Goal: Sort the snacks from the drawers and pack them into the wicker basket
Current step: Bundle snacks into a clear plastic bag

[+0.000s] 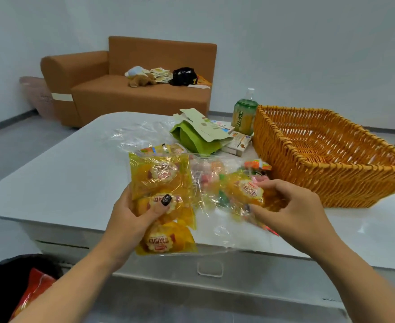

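- The left hand (133, 212) grips a stack of yellow snack packets (162, 201) over the tabletop's (59, 180) near edge.
- The right hand (292, 206) pinches another yellow packet (247, 191).
- The wicker basket (331, 164) stands empty at the right edge.

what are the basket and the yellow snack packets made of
Basket: woven wicker or rattan-like strands, orange-tan, matte; the open weave shows gaps. Yellow snack packets: thin glossy plastic film, partly see-through, crinkled with glare, held in the left hand.
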Demonstrator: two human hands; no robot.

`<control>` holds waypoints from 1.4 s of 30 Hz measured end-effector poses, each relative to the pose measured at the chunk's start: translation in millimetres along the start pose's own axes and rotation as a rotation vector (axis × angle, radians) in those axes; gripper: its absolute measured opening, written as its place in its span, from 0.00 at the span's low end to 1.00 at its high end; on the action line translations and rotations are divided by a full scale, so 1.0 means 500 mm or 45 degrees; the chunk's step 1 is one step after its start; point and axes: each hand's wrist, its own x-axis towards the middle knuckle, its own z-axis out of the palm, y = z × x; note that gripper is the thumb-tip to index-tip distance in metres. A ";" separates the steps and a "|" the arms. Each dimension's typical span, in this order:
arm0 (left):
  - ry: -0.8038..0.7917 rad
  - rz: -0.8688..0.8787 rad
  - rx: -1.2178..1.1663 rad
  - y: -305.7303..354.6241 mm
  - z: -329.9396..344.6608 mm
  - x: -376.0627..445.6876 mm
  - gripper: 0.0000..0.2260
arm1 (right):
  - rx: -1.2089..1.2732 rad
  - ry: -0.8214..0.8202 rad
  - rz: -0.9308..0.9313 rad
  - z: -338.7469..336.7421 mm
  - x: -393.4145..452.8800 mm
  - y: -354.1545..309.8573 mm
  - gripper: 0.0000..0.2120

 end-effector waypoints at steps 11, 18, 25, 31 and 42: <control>-0.100 -0.287 -0.205 -0.020 0.035 -0.026 0.23 | 0.613 -0.194 0.277 0.063 -0.008 -0.054 0.27; -0.126 -0.381 -0.227 -0.023 0.024 -0.030 0.24 | 0.643 -0.483 0.299 0.037 -0.004 -0.047 0.14; -0.173 -0.501 -0.381 -0.029 0.007 -0.037 0.24 | 0.382 -0.403 0.086 0.075 0.008 -0.071 0.07; -0.004 -0.502 -0.582 -0.018 -0.011 -0.027 0.20 | 0.617 -0.508 0.069 0.051 0.061 -0.119 0.11; 0.346 -0.360 -0.815 0.007 -0.067 0.052 0.15 | 0.223 -0.081 0.216 0.142 0.301 -0.023 0.09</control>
